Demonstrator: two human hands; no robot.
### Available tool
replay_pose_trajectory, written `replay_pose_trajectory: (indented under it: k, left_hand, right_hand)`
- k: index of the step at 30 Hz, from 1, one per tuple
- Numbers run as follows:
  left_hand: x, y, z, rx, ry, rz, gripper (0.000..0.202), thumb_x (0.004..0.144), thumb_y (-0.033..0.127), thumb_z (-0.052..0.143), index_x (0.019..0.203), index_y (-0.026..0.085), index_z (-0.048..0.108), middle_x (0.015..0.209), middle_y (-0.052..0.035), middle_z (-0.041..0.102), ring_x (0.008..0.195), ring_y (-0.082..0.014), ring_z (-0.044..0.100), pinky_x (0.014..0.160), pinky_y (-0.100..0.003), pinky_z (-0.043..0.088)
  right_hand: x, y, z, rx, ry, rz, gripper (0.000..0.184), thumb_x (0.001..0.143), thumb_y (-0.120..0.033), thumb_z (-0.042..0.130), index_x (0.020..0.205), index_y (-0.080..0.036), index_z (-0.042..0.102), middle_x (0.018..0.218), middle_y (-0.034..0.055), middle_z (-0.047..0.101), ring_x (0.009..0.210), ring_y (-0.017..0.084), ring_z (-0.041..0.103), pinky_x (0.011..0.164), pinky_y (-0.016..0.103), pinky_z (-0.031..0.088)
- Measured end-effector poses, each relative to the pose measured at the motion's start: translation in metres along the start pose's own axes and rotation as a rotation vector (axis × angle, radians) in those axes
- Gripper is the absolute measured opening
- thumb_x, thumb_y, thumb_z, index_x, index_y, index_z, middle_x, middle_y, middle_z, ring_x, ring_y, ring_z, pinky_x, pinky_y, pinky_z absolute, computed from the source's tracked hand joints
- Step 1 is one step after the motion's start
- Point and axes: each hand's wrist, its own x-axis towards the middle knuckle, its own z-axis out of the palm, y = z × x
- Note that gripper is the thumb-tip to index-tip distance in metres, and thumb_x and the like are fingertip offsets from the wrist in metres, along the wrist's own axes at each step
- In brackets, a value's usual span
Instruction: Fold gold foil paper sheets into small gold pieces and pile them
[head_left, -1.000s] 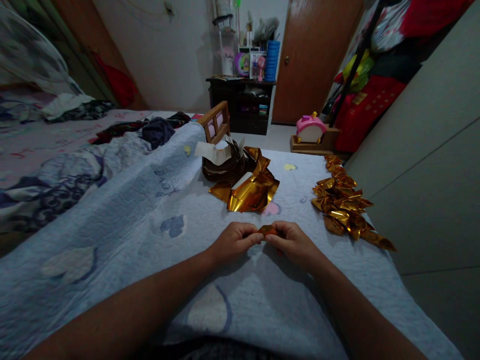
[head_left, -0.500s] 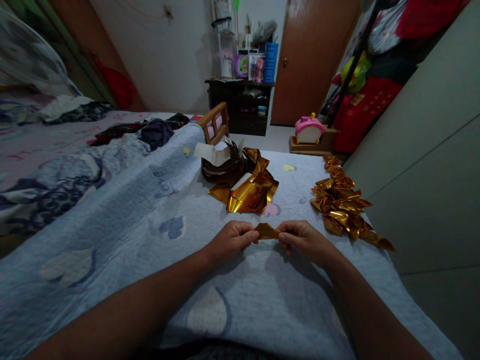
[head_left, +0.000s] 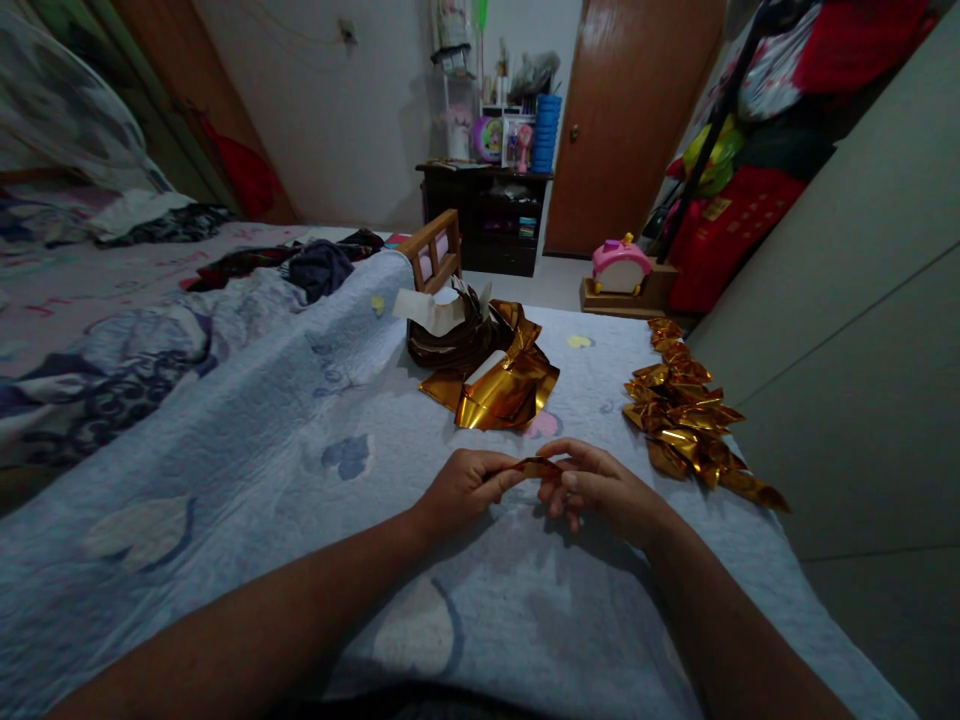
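A small folded piece of gold foil paper (head_left: 536,466) is pinched between my two hands just above the light blue quilt (head_left: 300,470). My left hand (head_left: 465,485) grips its left end with closed fingers. My right hand (head_left: 600,490) holds its right end between thumb and fingertips, the other fingers loosely curled. Beyond my hands lies a loose stack of gold foil sheets (head_left: 499,385) beside a dark bundle with a white strip (head_left: 450,325). To the right, several folded gold pieces (head_left: 694,415) are heaped along the quilt's edge.
A wooden chair back (head_left: 435,250) rises behind the foil stack. Crumpled bedding and clothes (head_left: 150,320) lie on the left. A pale cabinet wall (head_left: 862,330) runs along the right. A dark shelf unit (head_left: 487,210), a brown door (head_left: 630,110) and a pink toy (head_left: 619,265) stand farther back.
The gold piece, spread flatter between my hands half a second ago, now looks narrower. My right hand's fingers have shifted, turning it. Both hands stay at the same spot.
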Motion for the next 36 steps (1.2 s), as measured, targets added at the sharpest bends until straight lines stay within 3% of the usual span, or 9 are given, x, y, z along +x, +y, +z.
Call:
replay_pose_trajectory:
  k: [2, 5, 10, 15, 22, 28, 36]
  left_hand:
    - [-0.001, 0.002, 0.000, 0.074, 0.018, 0.068, 0.030, 0.097, 0.035, 0.055, 0.103, 0.016, 0.078, 0.067, 0.0004, 0.059, 0.062, -0.0122, 0.051, 0.061, -0.023, 0.037]
    - [-0.001, 0.004, 0.000, 0.101, 0.032, 0.117, 0.028, 0.097, 0.033, 0.056, 0.095, 0.016, 0.079, 0.072, -0.0014, 0.064, 0.067, -0.0132, 0.055, 0.067, -0.024, 0.040]
    - [0.001, 0.006, 0.001, -0.201, 0.052, -0.015, 0.030, 0.090, 0.040, 0.065, 0.102, 0.015, 0.078, 0.079, -0.0041, 0.069, 0.069, -0.0143, 0.057, 0.066, -0.024, 0.043]
    - [0.005, 0.005, -0.001, -0.464, 0.089, -0.153, 0.036, 0.078, 0.045, 0.078, 0.098, 0.015, 0.078, 0.083, -0.0057, 0.071, 0.066, -0.0120, 0.054, 0.062, -0.023, 0.042]
    - [0.006, 0.000, -0.003, -0.585, 0.120, -0.224, 0.036, 0.070, 0.042, 0.086, 0.091, 0.014, 0.077, 0.073, -0.0018, 0.068, 0.061, -0.0095, 0.050, 0.060, -0.023, 0.038]
    - [0.007, -0.006, -0.004, -0.630, 0.091, -0.250, 0.042, 0.066, 0.036, 0.089, 0.098, 0.013, 0.076, 0.081, -0.0028, 0.070, 0.061, -0.0082, 0.051, 0.060, -0.022, 0.039]
    - [0.007, -0.004, -0.007, -0.597, 0.049, -0.188, 0.038, 0.068, 0.034, 0.088, 0.097, 0.013, 0.075, 0.078, -0.0026, 0.069, 0.060, -0.0083, 0.052, 0.057, -0.022, 0.040]
  right_hand:
    - [0.003, 0.003, 0.004, -0.005, -0.005, -0.021, 0.038, 0.079, -0.040, 0.080, 0.106, -0.019, 0.064, 0.084, 0.0034, 0.072, 0.065, 0.013, 0.068, 0.050, 0.021, 0.051]
    - [0.007, 0.006, 0.008, -0.032, 0.042, -0.047, 0.030, 0.078, -0.037, 0.081, 0.097, -0.018, 0.068, 0.078, 0.0017, 0.071, 0.060, 0.012, 0.067, 0.049, 0.020, 0.051]
    - [0.009, 0.009, 0.008, -0.038, 0.133, -0.094, 0.024, 0.078, -0.036, 0.081, 0.088, -0.016, 0.074, 0.076, 0.0030, 0.072, 0.059, 0.012, 0.067, 0.052, 0.022, 0.053]
    - [0.010, 0.008, 0.009, -0.032, 0.147, -0.145, 0.022, 0.076, -0.035, 0.082, 0.089, -0.018, 0.078, 0.077, 0.0033, 0.074, 0.065, 0.014, 0.068, 0.056, 0.024, 0.055]
    - [0.007, 0.006, 0.008, -0.050, 0.121, -0.180, 0.025, 0.078, -0.035, 0.081, 0.098, -0.019, 0.079, 0.091, 0.0058, 0.077, 0.078, 0.017, 0.070, 0.067, 0.029, 0.058]
    - [0.007, 0.008, 0.006, -0.082, 0.127, -0.176, 0.025, 0.080, -0.036, 0.080, 0.099, -0.019, 0.077, 0.079, 0.0014, 0.073, 0.063, 0.012, 0.064, 0.065, 0.028, 0.055]
    - [0.010, 0.010, 0.006, -0.037, 0.096, -0.153, 0.038, 0.076, -0.033, 0.083, 0.109, -0.021, 0.068, 0.079, -0.0001, 0.071, 0.065, 0.013, 0.064, 0.059, 0.026, 0.052]
